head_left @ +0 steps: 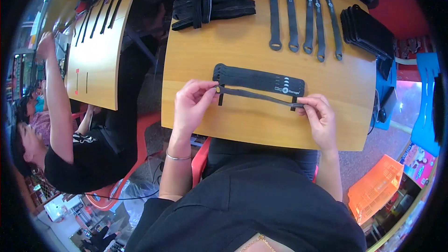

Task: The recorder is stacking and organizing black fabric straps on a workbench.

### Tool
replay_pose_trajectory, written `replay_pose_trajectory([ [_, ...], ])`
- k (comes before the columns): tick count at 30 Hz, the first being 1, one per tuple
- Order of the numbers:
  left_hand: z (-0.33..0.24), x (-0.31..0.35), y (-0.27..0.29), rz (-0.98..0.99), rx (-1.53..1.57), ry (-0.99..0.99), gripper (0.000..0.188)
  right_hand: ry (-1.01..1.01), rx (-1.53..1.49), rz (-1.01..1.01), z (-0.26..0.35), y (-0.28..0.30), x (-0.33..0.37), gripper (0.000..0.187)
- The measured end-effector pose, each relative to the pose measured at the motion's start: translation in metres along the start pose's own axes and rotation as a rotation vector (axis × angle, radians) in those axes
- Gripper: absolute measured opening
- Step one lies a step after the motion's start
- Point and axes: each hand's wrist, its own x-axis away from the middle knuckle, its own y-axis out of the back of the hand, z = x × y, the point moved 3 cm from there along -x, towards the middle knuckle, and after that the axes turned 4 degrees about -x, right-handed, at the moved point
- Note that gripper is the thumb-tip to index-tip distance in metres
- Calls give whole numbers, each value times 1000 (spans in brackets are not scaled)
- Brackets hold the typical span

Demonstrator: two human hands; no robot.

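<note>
A thin dark grey hook-and-loop strap [256,95] stretches between my two hands, just above the table. My left hand [190,105] pinches its slotted left end between thumb and fingers. At the other end, my right hand [322,121] has thumb and fingertips closed on the strap. Right behind it lies a neat stack of dark straps [254,77] with pale printing near its right end. Two short black strips [220,97] stick out from under that stack toward me, one near each end.
Farther back on the wooden table [196,56], several single straps [292,16] lie in a row. A bundled pile of black straps [214,4] is at back left, a black stack [366,30] at right. An orange basket [375,189] stands lower right. Another person [60,149] sits at the left table.
</note>
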Motion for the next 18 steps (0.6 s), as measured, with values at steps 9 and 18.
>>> replay_pose_trajectory([
  [9, 4, -10, 0, -89, -86, 39, 7, -105, -89, -103, -14, 3, 1, 15],
  [18, 11, -13, -4, -126, -166, 28, 6, -116, -59, -165, -10, -3, -3, 11],
])
